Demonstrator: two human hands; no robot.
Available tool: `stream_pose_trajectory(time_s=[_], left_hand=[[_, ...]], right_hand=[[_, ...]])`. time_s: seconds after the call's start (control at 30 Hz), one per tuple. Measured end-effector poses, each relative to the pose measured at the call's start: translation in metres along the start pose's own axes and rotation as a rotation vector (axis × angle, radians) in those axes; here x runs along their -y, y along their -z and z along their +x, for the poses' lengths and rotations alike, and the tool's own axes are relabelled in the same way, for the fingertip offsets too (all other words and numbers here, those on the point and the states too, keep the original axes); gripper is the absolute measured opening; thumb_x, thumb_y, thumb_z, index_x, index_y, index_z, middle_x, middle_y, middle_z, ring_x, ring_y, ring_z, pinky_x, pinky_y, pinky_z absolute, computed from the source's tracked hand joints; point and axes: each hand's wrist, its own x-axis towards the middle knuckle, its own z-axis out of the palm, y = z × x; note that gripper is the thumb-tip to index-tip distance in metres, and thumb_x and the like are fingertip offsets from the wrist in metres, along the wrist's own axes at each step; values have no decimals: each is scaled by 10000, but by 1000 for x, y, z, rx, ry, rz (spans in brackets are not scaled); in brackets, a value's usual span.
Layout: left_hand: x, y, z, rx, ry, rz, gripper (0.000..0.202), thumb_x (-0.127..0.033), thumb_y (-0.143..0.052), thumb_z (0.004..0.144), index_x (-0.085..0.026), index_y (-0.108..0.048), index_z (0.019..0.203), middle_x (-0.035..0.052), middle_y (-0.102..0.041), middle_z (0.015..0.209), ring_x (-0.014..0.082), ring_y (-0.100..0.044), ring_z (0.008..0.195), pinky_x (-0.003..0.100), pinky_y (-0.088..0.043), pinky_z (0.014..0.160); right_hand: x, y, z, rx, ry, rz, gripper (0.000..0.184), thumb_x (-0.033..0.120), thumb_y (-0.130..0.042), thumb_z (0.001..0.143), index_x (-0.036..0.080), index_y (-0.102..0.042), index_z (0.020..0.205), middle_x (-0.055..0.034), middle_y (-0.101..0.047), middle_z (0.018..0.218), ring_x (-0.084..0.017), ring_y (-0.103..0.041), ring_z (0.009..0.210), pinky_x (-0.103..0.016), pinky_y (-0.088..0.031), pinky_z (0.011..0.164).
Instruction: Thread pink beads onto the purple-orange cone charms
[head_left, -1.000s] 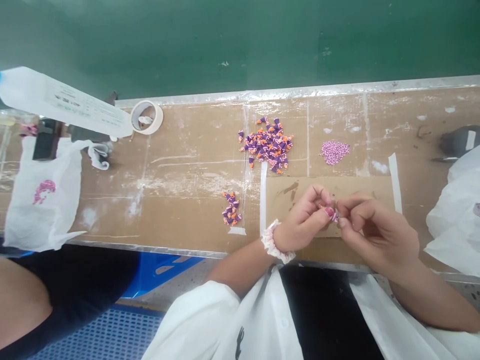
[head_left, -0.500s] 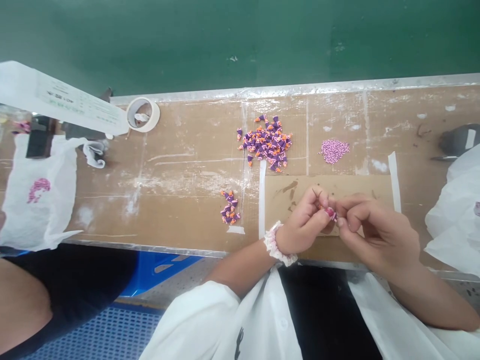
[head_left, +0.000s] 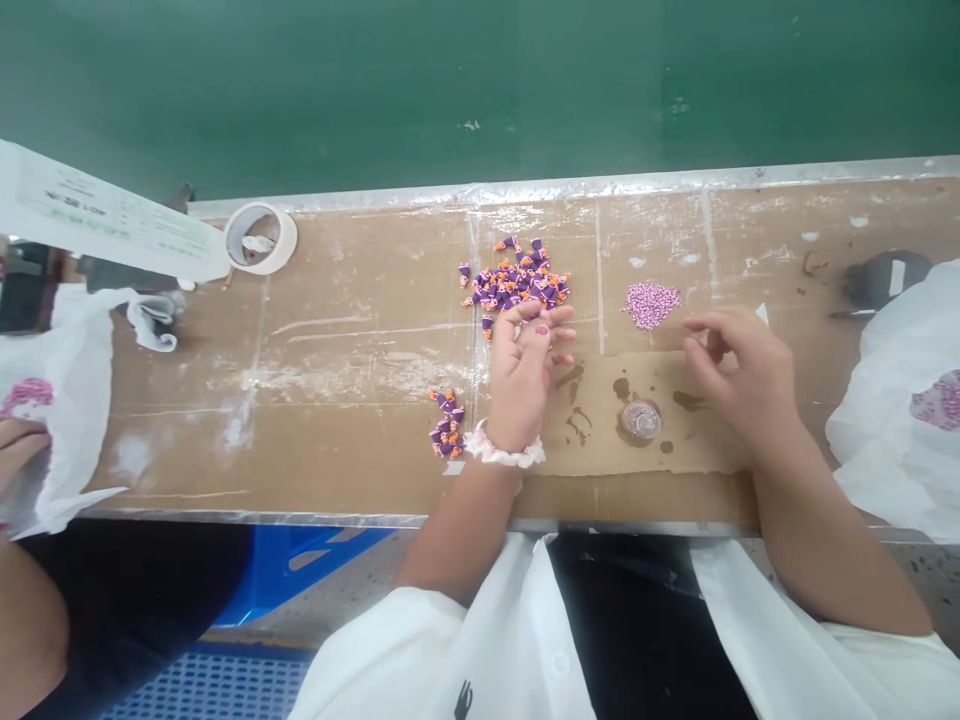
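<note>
My left hand (head_left: 522, 375), with a pink-and-white scrunchie (head_left: 504, 447) on its wrist, reaches over the near edge of a pile of small purple-and-orange figures (head_left: 517, 275). Its fingers are spread, and no piece shows in them. My right hand (head_left: 750, 370) hovers to the right, near a heap of tiny pink beads (head_left: 651, 305). Its fingers are bent, with a small gap between thumb and forefinger and nothing visible there. Between the hands, a small clear round dish (head_left: 641, 421) sits on a stained cardboard sheet (head_left: 600, 455). A smaller group of the figures (head_left: 448, 425) lies left of my left wrist.
A tape roll (head_left: 261, 238) and a long white box (head_left: 112, 220) stand at the back left. White plastic bags lie at the left (head_left: 79, 370) and right (head_left: 885, 390). A dark object (head_left: 889, 278) sits at the right. Another person's hand (head_left: 19, 455) rests at the left edge.
My hands have parted: the left moved left and forward to the figures and spread its fingers, the right drew slightly back to the right. The small pink piece between them no longer shows.
</note>
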Motion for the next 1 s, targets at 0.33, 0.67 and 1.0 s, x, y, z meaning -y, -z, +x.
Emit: stream_pose_trajectory(time_s=[0.33, 0.67, 1.0], left_hand=[[-2, 2, -7, 116, 17, 68, 197, -234, -638, 809, -205, -549, 981, 0, -653, 864, 84, -587, 681, 207, -473, 600], [-1, -5, -16, 172, 47, 79, 127, -245, -644, 804, -193, -582, 901, 4, -621, 820, 86, -563, 662, 205, -454, 586], [4, -16, -31, 355, 216, 69, 150, -258, -713, 791, -156, -664, 890, 23, -670, 808, 80, -585, 686, 198, -481, 634]], right_hand=[[-17, -26, 6, 28, 85, -140, 148, 180, -555, 910, 220, -696, 930, -56, -730, 970, -226, -686, 866, -371, -551, 744], [-18, -29, 11, 113, 27, -235, 166, 202, -518, 922, 221, -633, 803, -78, -669, 892, -241, -620, 824, -379, -509, 713], [-1, -11, 3, 40, 12, 214, 112, 253, -508, 934, 231, -523, 825, -29, -557, 798, -185, -550, 734, -336, -471, 668]])
